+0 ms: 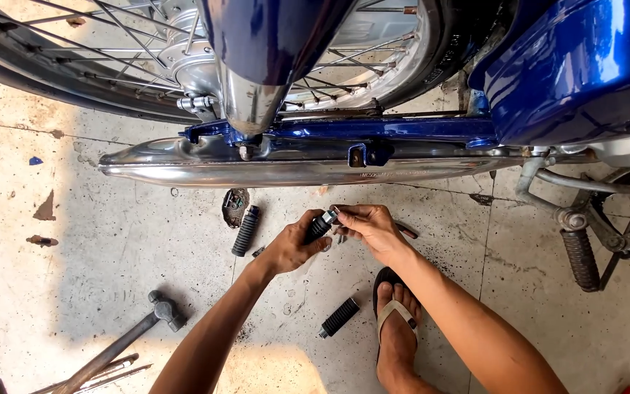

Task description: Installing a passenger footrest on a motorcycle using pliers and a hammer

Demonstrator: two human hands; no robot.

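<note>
Both forearms are bare from the lower edge of the frame up to the wrists, with no sleeve, watch, band or glove on either. The left hand (291, 248) and the right hand (370, 228), near the middle of the frame, carry no rings that can be made out. Lower centre, one bare foot (397, 337) wears a black flip-flop (383, 280) with a pale grey toe strap.

Stained concrete floor (111, 255) — two ribbed black footpegs (245, 230), hammer (129, 341), metal rods (96, 376)
</note>
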